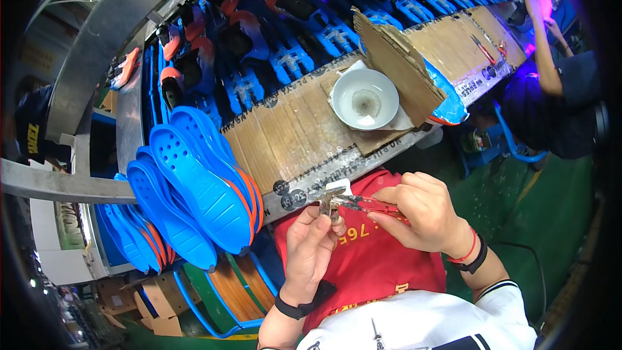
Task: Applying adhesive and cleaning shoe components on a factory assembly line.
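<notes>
My left hand (309, 244) is closed around a small grubby piece (329, 199) with a grey metal band and a white end, much like a short brush head; its exact kind is unclear. My right hand (426, 212) grips red-handled pliers (369, 205) from the right. Their jaws meet the metal band just above my left fingertips. Both hands are in front of my red apron (382, 266), close to the bench's near edge. Beyond them a white bowl (365, 99) with a little cloudy liquid stands on the cardboard-covered bench (285, 133).
Blue shoe soles (204, 188) with orange edges lean in a bunch at left. Rows of blue and orange shoes (246, 42) line the far side. An upright cardboard flap (405, 68) stands right of the bowl. A co-worker's arm (547, 58) is at far right; a metal frame (78, 78) rises left.
</notes>
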